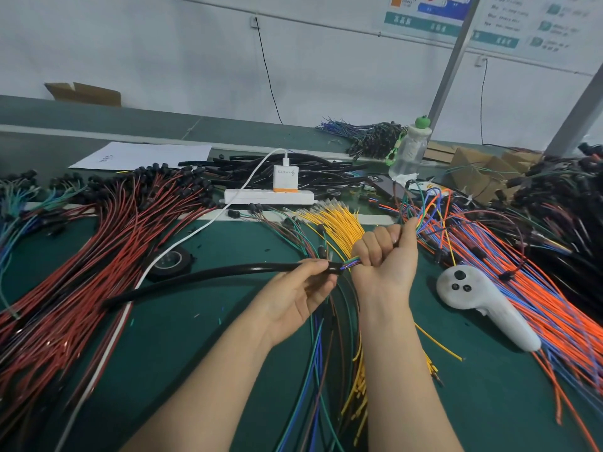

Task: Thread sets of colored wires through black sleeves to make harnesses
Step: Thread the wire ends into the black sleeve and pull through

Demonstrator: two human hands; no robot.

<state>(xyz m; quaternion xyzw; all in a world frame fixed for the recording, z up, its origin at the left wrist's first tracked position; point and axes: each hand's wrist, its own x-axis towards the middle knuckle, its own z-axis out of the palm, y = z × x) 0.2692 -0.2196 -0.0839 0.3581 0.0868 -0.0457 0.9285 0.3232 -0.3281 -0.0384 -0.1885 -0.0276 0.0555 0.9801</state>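
A long black sleeve (202, 275) curves across the green mat from lower left to the centre. My left hand (293, 295) pinches its right end between thumb and fingers. A small bundle of colored wires (350, 263) enters that sleeve end. My right hand (386, 256) grips this bundle in a fist just to the right of the sleeve mouth. The wires run on past the fist up to the right (424, 203) and loop over the orange and blue pile. More green, blue and brown wires (318, 370) hang down between my forearms.
Red-and-black leads (98, 256) fill the left side. Yellow wires (336, 223), orange and blue wires (528, 288) and a white controller (483, 305) lie centre and right. A tape roll (171, 261), power strip with charger (270, 195), spare black sleeves (261, 169) and a bottle (409, 150) sit behind.
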